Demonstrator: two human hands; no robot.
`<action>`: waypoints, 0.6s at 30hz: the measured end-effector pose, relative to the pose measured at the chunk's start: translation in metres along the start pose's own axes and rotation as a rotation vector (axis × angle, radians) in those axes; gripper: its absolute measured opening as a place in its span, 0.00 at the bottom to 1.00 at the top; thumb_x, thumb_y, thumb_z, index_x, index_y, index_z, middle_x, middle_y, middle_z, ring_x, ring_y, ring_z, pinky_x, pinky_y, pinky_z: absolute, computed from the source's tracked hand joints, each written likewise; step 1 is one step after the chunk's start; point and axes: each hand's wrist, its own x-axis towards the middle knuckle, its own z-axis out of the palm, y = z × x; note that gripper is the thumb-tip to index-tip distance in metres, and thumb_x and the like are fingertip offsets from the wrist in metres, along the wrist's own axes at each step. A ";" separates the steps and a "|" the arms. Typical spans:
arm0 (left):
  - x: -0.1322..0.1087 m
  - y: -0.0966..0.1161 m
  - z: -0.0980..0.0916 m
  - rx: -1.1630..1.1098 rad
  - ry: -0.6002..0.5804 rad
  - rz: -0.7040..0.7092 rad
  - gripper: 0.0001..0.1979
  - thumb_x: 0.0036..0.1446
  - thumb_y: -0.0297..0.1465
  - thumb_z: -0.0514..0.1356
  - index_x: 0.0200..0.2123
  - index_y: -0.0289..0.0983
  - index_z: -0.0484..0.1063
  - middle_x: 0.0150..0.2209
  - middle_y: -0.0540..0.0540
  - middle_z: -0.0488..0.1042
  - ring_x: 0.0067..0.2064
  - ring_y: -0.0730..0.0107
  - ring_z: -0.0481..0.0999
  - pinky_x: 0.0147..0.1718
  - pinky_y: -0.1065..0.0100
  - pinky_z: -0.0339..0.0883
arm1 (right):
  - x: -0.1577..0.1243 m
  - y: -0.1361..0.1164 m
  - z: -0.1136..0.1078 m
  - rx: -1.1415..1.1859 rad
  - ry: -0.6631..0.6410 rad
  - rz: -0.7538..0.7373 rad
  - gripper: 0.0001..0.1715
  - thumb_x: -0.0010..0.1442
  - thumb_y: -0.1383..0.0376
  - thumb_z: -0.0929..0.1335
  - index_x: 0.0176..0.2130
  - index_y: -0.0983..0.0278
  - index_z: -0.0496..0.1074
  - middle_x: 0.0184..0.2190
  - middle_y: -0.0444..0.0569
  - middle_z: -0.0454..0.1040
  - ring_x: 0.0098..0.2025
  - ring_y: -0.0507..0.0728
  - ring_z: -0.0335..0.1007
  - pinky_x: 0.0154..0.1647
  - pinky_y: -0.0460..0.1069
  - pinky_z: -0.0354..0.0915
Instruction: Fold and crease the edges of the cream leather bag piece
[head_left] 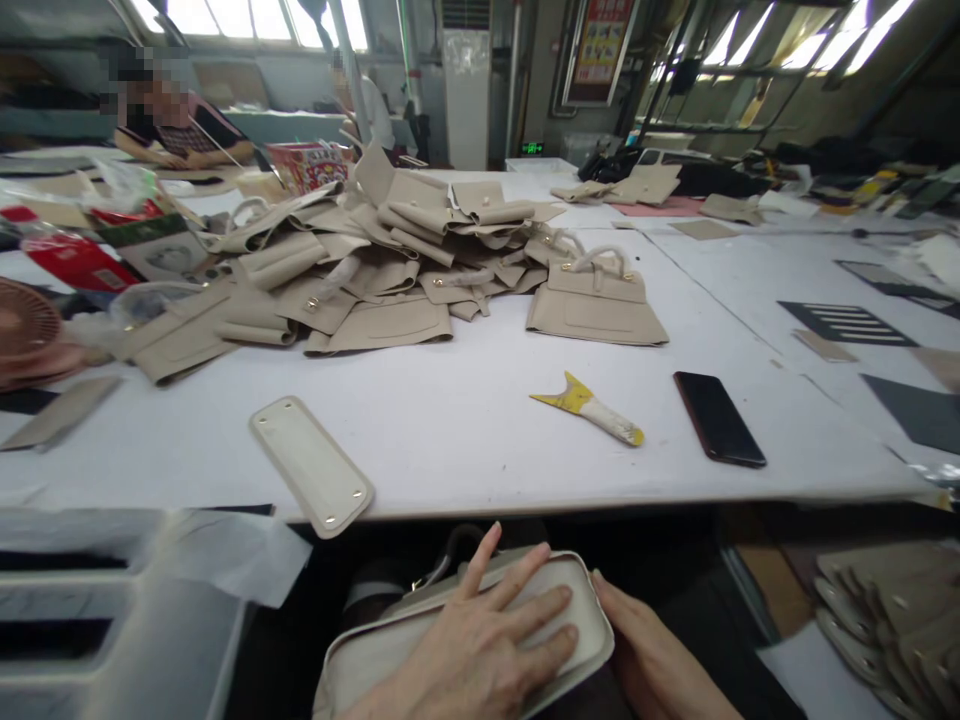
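Observation:
A beige handbag (390,640) lies on my lap below the table edge, its pale oblong base facing up and a handle showing at its far side. Across that base my left hand (487,640) is laid with its fingers spread. My right hand (652,640) touches the rounded right end of the bag, fingers stretched along the rim; part of them is hidden behind it. On the table edge ahead lies a loose oblong base panel (311,465) with metal studs at its corners.
A heap of beige bag pieces (405,250) covers the table's far middle, beside a handbag (598,305). Nearer are a yellow forked tool (592,408) and a phone (718,418). A plastic crate (172,600) stands left; stacked panels (892,620) lie right. A person (176,120) sits across.

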 end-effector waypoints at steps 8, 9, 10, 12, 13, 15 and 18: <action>-0.001 -0.003 0.002 -0.116 0.009 -0.016 0.17 0.65 0.32 0.53 0.57 0.43 0.64 0.62 0.51 0.66 0.71 0.55 0.43 0.60 0.48 0.02 | 0.000 -0.006 -0.001 -0.301 0.078 -0.028 0.22 0.64 0.52 0.66 0.54 0.58 0.73 0.50 0.49 0.77 0.52 0.58 0.71 0.53 0.50 0.65; -0.001 -0.004 0.002 -0.148 0.008 -0.027 0.16 0.65 0.33 0.52 0.56 0.43 0.65 0.61 0.51 0.66 0.71 0.56 0.43 0.61 0.47 0.04 | 0.000 -0.007 -0.003 -0.383 0.093 -0.041 0.24 0.65 0.51 0.66 0.55 0.58 0.73 0.51 0.48 0.76 0.54 0.59 0.69 0.56 0.51 0.64; -0.001 -0.005 0.001 -0.187 0.006 -0.031 0.15 0.66 0.33 0.52 0.55 0.42 0.65 0.61 0.50 0.67 0.71 0.56 0.43 0.62 0.45 0.06 | 0.001 -0.007 -0.004 -0.463 0.100 -0.054 0.25 0.65 0.50 0.65 0.56 0.58 0.72 0.53 0.48 0.75 0.55 0.59 0.68 0.58 0.52 0.62; 0.000 -0.007 -0.002 -0.275 -0.001 -0.032 0.14 0.67 0.34 0.50 0.53 0.40 0.66 0.59 0.47 0.69 0.70 0.56 0.44 0.64 0.41 0.13 | 0.003 -0.011 -0.005 -0.621 0.092 -0.065 0.28 0.66 0.48 0.63 0.58 0.58 0.69 0.55 0.48 0.73 0.57 0.60 0.66 0.61 0.54 0.60; 0.000 -0.008 -0.006 -0.325 -0.008 -0.035 0.14 0.67 0.34 0.51 0.54 0.40 0.66 0.58 0.47 0.70 0.70 0.56 0.46 0.64 0.38 0.17 | 0.004 -0.013 -0.005 -0.700 0.088 -0.063 0.29 0.66 0.47 0.62 0.59 0.58 0.68 0.56 0.49 0.72 0.58 0.60 0.66 0.61 0.55 0.60; 0.000 -0.010 -0.018 -0.426 -0.028 -0.057 0.19 0.65 0.31 0.53 0.58 0.42 0.63 0.58 0.45 0.71 0.69 0.55 0.50 0.65 0.35 0.27 | 0.006 -0.019 -0.003 -0.848 0.104 -0.078 0.32 0.65 0.45 0.61 0.60 0.60 0.68 0.58 0.50 0.70 0.59 0.62 0.64 0.64 0.56 0.57; -0.008 -0.011 -0.040 -0.531 -0.043 -0.128 0.26 0.62 0.27 0.53 0.63 0.47 0.57 0.64 0.48 0.64 0.68 0.57 0.54 0.65 0.35 0.35 | 0.009 -0.024 0.000 -1.009 0.109 -0.112 0.36 0.65 0.43 0.59 0.61 0.62 0.66 0.60 0.52 0.67 0.63 0.63 0.59 0.68 0.56 0.50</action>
